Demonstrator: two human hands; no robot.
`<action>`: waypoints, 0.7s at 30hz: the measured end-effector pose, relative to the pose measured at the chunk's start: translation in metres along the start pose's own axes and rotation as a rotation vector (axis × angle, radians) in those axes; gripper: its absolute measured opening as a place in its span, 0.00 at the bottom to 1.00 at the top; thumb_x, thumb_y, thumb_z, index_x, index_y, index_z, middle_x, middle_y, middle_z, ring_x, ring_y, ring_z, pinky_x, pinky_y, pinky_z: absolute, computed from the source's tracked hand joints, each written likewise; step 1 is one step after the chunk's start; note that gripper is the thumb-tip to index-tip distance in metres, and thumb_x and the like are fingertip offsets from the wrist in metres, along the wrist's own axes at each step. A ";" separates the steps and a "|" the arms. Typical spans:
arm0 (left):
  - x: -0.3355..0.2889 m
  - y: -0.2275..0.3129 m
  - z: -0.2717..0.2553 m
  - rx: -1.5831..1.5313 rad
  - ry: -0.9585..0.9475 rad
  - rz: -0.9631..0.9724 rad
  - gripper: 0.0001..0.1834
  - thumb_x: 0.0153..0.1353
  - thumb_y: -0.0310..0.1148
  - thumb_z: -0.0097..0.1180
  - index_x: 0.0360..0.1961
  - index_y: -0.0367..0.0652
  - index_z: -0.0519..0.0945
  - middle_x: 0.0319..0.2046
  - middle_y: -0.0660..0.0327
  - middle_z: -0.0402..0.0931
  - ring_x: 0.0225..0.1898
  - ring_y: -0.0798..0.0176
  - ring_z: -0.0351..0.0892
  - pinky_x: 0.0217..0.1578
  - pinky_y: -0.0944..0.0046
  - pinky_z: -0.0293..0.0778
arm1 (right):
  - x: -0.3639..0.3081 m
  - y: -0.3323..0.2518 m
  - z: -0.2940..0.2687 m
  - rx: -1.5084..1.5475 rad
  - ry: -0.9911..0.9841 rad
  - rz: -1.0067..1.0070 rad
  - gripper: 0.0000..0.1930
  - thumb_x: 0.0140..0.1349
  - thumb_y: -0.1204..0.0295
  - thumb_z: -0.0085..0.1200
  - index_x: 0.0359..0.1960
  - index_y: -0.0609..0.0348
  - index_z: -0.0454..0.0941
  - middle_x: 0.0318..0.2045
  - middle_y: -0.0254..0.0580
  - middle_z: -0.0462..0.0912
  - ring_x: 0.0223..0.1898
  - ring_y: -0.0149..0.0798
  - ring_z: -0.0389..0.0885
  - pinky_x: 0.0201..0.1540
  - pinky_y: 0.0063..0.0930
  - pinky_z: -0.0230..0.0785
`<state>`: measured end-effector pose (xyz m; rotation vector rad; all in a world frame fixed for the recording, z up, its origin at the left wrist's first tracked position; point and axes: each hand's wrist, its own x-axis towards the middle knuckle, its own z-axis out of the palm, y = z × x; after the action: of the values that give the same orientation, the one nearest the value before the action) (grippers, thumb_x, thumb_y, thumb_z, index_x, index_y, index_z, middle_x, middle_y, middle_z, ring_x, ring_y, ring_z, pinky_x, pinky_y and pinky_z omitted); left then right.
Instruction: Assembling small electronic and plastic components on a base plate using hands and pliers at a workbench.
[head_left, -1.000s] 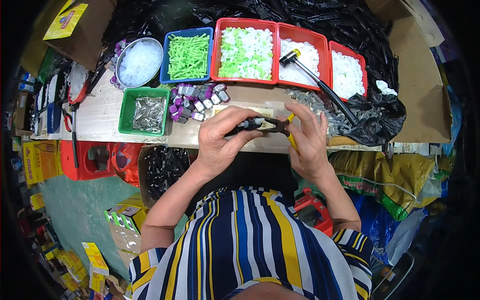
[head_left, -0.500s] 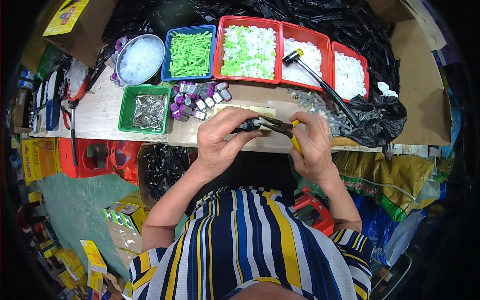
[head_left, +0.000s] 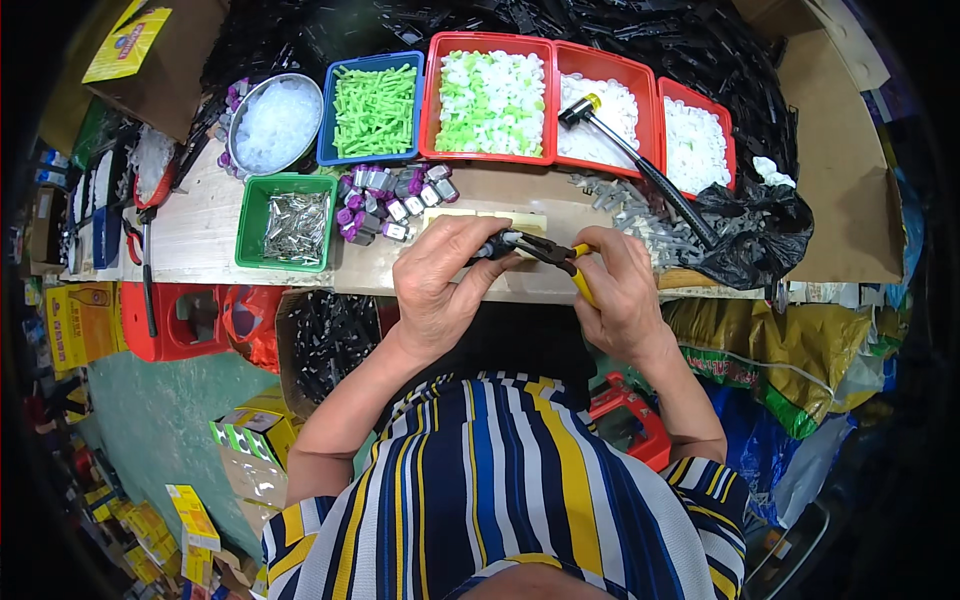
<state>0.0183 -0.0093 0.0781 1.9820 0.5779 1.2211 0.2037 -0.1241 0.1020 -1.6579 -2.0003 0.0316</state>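
Above the near edge of the bench, my left hand (head_left: 440, 275) is closed, thumb against fingers, around a small dark part with a pale tip (head_left: 494, 246). My right hand (head_left: 622, 290) grips the yellow handles of a pair of pliers (head_left: 545, 250). The plier jaws point left and meet the pale tip of the dark part; whether they clamp it I cannot tell. Behind my hands lies a cream-coloured block (head_left: 525, 220), partly hidden by my left hand. Purple and silver metal pieces (head_left: 395, 200) are heaped just beyond my left hand.
A green tray of metal pins (head_left: 332, 190), a metal bowl (head_left: 318, 112), a blue tray (head_left: 368, 158) of green sticks and red trays (head_left: 490, 158) of small plastic pieces line the bench. A hammer (head_left: 655, 180) rests across one red tray, beside grey parts (head_left: 625, 205) and a black bag (head_left: 755, 235).
The pliers have tilted slightly and their handles have come a little lower and left. My left hand keeps the dark part in nearly the same place.
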 end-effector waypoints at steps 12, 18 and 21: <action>0.002 -0.007 -0.019 -0.335 -0.378 -0.320 0.15 0.55 0.27 0.67 0.41 0.30 0.82 0.31 0.58 0.81 0.33 0.66 0.80 0.36 0.68 0.73 | -0.001 0.017 -0.005 -0.080 0.042 -0.152 0.06 0.40 0.81 0.55 0.22 0.61 0.72 0.32 0.43 0.73 0.33 0.44 0.74 0.34 0.34 0.63; 0.004 -0.014 -0.023 -0.481 -0.514 -0.427 0.14 0.56 0.27 0.67 0.42 0.30 0.82 0.32 0.59 0.81 0.33 0.67 0.81 0.34 0.70 0.74 | -0.003 0.025 -0.012 -0.119 -0.019 -0.232 0.09 0.37 0.82 0.57 0.24 0.64 0.74 0.35 0.47 0.76 0.33 0.44 0.76 0.37 0.35 0.63; 0.004 -0.008 -0.022 -0.440 -0.473 -0.506 0.14 0.55 0.25 0.66 0.43 0.30 0.82 0.34 0.58 0.81 0.34 0.67 0.81 0.36 0.69 0.74 | -0.001 0.021 -0.010 -0.106 -0.019 -0.162 0.09 0.39 0.81 0.57 0.26 0.63 0.76 0.39 0.48 0.78 0.38 0.46 0.77 0.43 0.37 0.64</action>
<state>0.0003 0.0067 0.0806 1.5406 0.4745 0.4893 0.2267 -0.1234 0.1030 -1.5578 -2.1782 -0.1201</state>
